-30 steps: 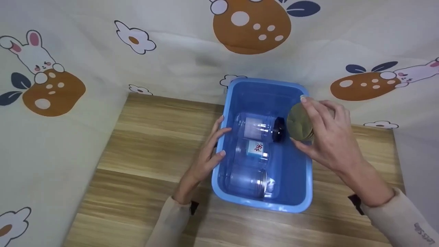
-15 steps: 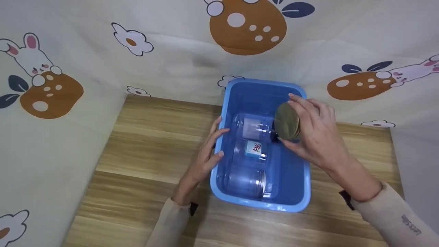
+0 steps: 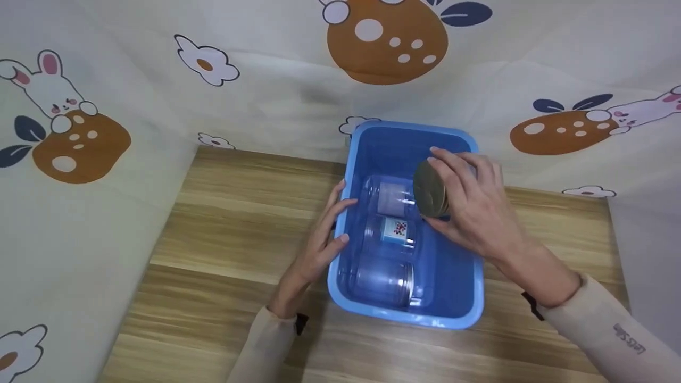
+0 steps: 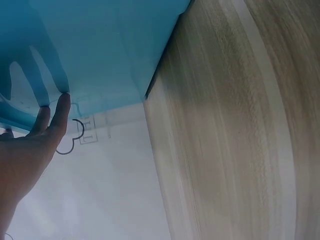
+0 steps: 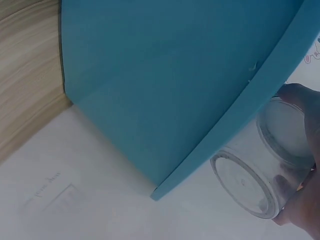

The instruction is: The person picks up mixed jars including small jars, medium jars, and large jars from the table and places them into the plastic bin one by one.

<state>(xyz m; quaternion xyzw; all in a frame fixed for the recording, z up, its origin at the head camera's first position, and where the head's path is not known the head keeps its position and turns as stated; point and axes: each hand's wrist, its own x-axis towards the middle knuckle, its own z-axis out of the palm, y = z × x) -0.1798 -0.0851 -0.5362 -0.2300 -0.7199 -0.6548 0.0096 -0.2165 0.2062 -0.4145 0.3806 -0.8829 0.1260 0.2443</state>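
Observation:
My right hand (image 3: pixel 476 210) grips a clear jar (image 5: pixel 262 157) around its side. The jar's round olive-gold lid (image 3: pixel 430 189) faces up and left in the head view. Hand and jar are over the right half of a blue plastic tub (image 3: pixel 479 287). In the right wrist view the jar shows just beyond the tub's rim. My left hand (image 3: pixel 318 244) rests at the tub's left rim with fingers mostly straight, some fingertips over the edge. In the left wrist view, its fingers (image 4: pixel 60 117) touch the outer wall.
Inside the tub several clear jars lie on their sides: one with a pale label (image 3: pixel 392 199), one with a blue label with red dots (image 3: pixel 395 230), and a plain jar (image 3: pixel 380 282). A wood-grain table (image 3: pixel 234 223) lies beneath; a printed cloth (image 3: pixel 276 96) hangs behind.
My right hand has carried the jar left, further over the tub, and the lid has tilted more. It now covers the black cap of a lying jar. The left hand stays at the rim.

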